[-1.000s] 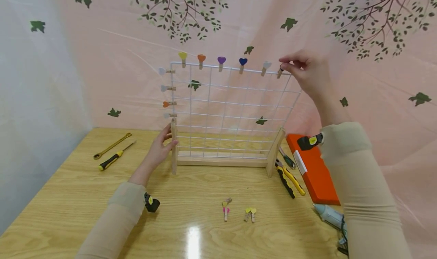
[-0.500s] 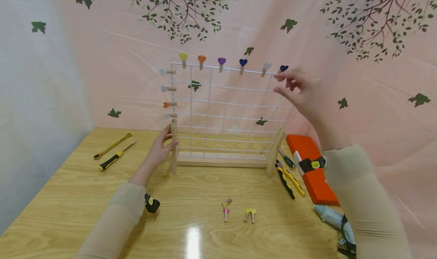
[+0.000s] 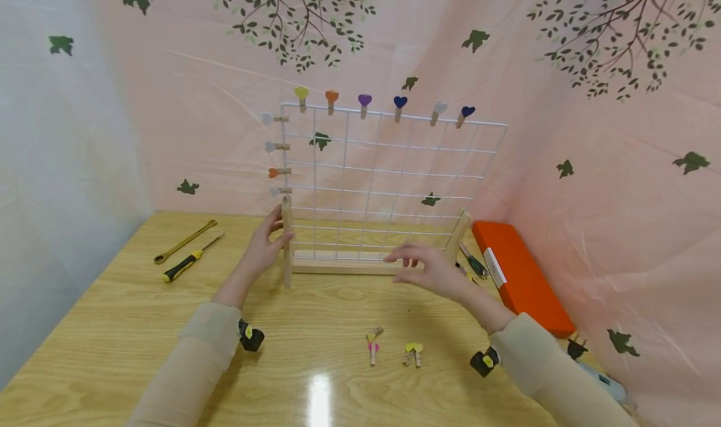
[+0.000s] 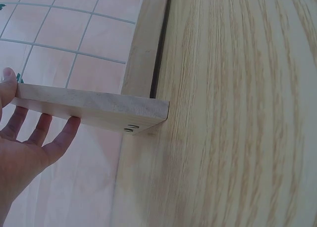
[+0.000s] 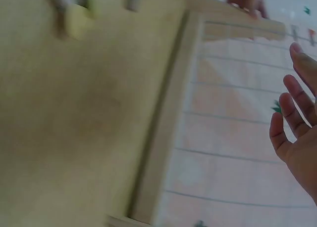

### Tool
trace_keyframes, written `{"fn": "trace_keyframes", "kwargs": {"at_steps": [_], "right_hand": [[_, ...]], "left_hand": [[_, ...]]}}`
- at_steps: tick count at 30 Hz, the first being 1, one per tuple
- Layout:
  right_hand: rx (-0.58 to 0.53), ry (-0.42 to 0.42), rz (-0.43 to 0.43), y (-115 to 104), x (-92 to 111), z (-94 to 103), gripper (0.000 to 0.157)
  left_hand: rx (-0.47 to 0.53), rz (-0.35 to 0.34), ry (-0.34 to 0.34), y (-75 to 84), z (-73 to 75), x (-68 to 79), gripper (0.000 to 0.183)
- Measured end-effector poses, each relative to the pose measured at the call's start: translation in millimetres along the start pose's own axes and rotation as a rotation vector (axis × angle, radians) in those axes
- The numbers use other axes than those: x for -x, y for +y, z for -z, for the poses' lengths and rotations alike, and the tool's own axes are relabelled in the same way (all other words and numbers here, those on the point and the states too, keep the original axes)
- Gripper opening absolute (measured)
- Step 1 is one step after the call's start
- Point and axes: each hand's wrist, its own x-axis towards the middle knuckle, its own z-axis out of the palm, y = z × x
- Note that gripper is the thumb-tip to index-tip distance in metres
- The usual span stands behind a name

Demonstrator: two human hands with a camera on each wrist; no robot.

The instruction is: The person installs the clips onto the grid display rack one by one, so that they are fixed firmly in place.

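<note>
A white wire grid (image 3: pixel 489 124) stands in a wooden stand (image 3: pixel 366 268). My left hand (image 3: pixel 265 242) holds the stand's left upright (image 4: pixel 94 106); in the left wrist view the thumb is at one edge, the fingers underneath. My right hand (image 3: pixel 430 275) is in mid-air before the grid's lower right, fingers spread and holding nothing. Heart clothespins line the grid's top edge, ending with a dark blue one (image 3: pixel 468 112); several more run down its left side, including an orange one (image 3: pixel 274 173). On the table lie a pink-heart clothespin (image 3: pixel 373 354) and yellow-heart clothespins (image 3: pixel 417 355).
At the left lie a wrench (image 3: pixel 186 241) and a yellow-black screwdriver (image 3: pixel 183 267). Right of the stand are a green-handled tool (image 3: pixel 475 265), partly hidden pliers, an orange case (image 3: pixel 526 277) and a pale blue tool (image 3: pixel 605 382) with a plug. A printed curtain hangs behind.
My right hand has let go of the dark blue heart clothespin, now clipped on the top edge, and has come down and left toward the table. The left hand keeps its place.
</note>
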Motion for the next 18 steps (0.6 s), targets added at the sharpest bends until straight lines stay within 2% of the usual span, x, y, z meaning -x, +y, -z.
{"fn": "trace_keyframes", "kwargs": {"at_steps": [4,7,11,18], "right_hand": [[-0.094,-0.141,-0.012,7,13,-36.0,0.033],[-0.137,-0.236,-0.004,11,18,-55.6,0.033],[-0.159,-0.323,0.036,11,19,-72.3,0.029],[-0.216,-0.464,0.103,12,18,-89.8,0.022]], "left_hand": [[-0.003,0.004,0.003,0.1,0.5,-0.2,0.066],[0.0,0.0,0.006,-9.8,1.1,-3.8,0.067],[-0.002,-0.011,0.013,-26.8,1.2,-9.3,0.067],[-0.024,-0.044,0.027,-30.7,-0.2,-10.8,0.067]]}}
